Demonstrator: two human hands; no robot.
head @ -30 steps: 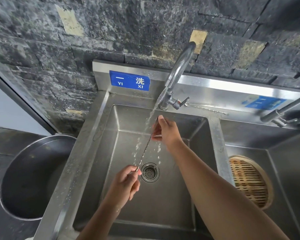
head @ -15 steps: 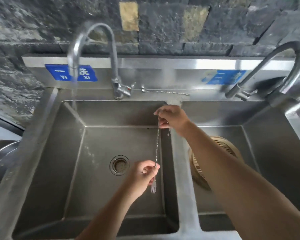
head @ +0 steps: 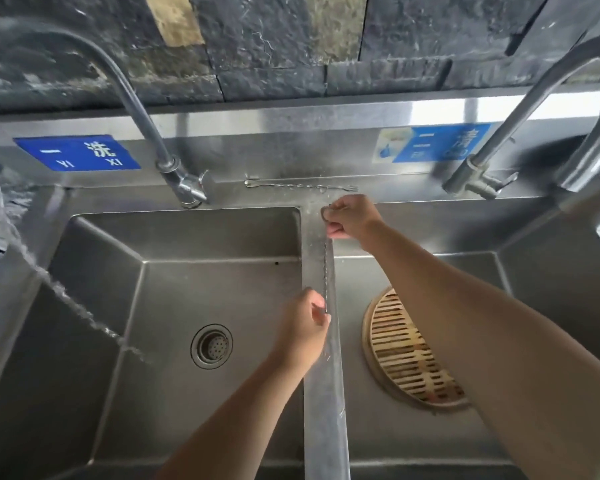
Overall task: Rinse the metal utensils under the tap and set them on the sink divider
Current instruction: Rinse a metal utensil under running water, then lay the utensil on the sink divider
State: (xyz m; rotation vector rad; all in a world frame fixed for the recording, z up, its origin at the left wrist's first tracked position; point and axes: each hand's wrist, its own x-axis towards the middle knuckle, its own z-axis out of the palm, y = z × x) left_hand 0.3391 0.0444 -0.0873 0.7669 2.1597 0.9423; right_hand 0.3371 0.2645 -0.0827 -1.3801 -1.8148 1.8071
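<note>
Along the divider: you hold a thin twisted metal utensil (head: pixel 325 268) lengthwise over the sink divider (head: pixel 323 393), running from 12 o'clock to 6 o'clock; whether it touches the steel cannot be told.
Right hand: your right hand (head: pixel 352 221), at the 12 o'clock end of the divider, is closed in a pinch on the utensil's far end.
Left hand: your left hand (head: pixel 305 329), near the middle of the divider, is closed with fingertips pinching the utensil's near end.
Second utensil: a matching twisted metal utensil (head: pixel 300 185) lies crosswise on the back ledge (head: pixel 267 194), just beyond your right hand, apart from it.
Left basin: the left basin (head: pixel 125 306) sits at 9 o'clock of the divider, with a round drain strainer (head: pixel 212 345) in its floor.
Left tap: the left tap (head: pixel 146 133) stands at the basin's 12 o'clock edge; its spout swings out to 9 o'clock.
Water: a stream of water (head: pixel 66 299) falls from the spout onto the basin's left rim and wall.
Right basin: the right basin (head: pixel 551 323) at 3 o'clock holds a round bamboo steamer lid (head: pixel 406 351), partly hidden by your right forearm.
Right tap: the right tap (head: pixel 506 133) stands at 1 o'clock.
Labels: a dark blue sign (head: pixel 77 153) and a lighter blue sign (head: pixel 433 143) are fixed to the steel backsplash.
</note>
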